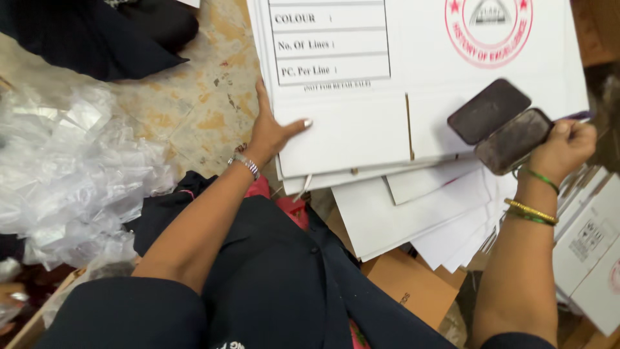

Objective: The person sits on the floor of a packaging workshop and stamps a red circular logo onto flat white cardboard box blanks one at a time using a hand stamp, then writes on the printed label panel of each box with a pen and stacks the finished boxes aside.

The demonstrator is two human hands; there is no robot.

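A stack of flat white cardboard sheets (361,136) printed with a black table and a round red seal lies in front of me. My left hand (270,129) grips the stack's left edge, thumb on top of the uppermost sheet. My right hand (563,150) is raised over the stack's right side and holds an open dark ink pad case (500,126), its two halves hinged apart. Green and gold bangles circle my right wrist, a beaded bracelet my left.
Crumpled clear plastic bags (71,174) pile up on the left over a worn stone floor (206,97). Brown cardboard (413,284) lies under the stack. More printed white cartons (591,249) sit at the right edge. Dark cloth (97,32) lies top left.
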